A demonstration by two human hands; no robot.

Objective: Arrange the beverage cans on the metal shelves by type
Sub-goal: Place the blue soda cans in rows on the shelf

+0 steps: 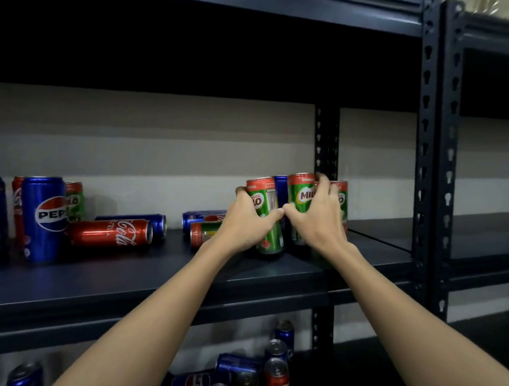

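Green-red Milo cans upright; left hand, right hand each grip one.

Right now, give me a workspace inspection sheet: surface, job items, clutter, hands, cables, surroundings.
Surface: dark metal shelf, middle level, cans standing and lying on it.
Job's things: green Milo cans upright in a cluster at right, a blue can standing among them; Pepsi cans upright at left; Coca-Cola can lying on its side; more cans lying behind the left hand.
Clutter: mixed cans piled on the lower shelf.
Hands: left hand grips a Milo can; right hand grips the Milo cluster.
Cables: nothing seen.
Surroundings: perforated uprights, a second rack at right, pale wall behind.
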